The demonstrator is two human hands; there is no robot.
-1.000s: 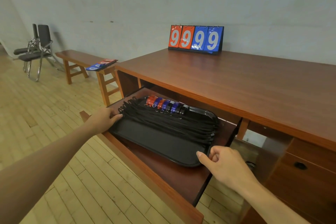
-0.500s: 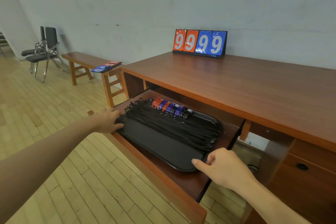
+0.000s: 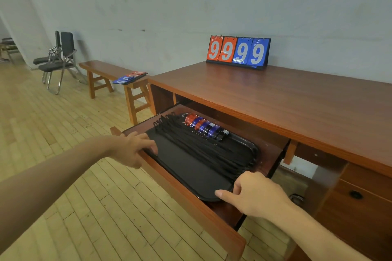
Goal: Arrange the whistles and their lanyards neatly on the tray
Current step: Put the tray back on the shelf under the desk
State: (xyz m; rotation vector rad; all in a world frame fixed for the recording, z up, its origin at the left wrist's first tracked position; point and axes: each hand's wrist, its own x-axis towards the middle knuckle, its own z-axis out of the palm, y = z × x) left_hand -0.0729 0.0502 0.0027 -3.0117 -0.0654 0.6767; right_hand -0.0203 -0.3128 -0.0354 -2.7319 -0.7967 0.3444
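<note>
A black tray (image 3: 186,167) lies in a pulled-out wooden drawer (image 3: 191,199) under the desk. Several red, blue and black whistles (image 3: 203,126) stand in a row along the tray's far edge. Their black lanyards (image 3: 212,150) run side by side across the tray toward its right end. My left hand (image 3: 132,148) reaches over the drawer's front rail, fingers curled at the tray's left end. My right hand (image 3: 254,195) grips the tray's near right corner, thumb stretched along the rim.
A red and blue flip scoreboard (image 3: 237,52) showing nines stands at the back of the desk top (image 3: 275,101). Closed drawers (image 3: 356,195) are at the right. A wooden bench (image 3: 101,68) with a flat scoreboard (image 3: 130,77) and folding chairs (image 3: 57,57) stand at the left on the wooden floor.
My left hand has slid from the tray's end to curl over the drawer rail at the tray's edge. My right hand has closed onto the near right corner.
</note>
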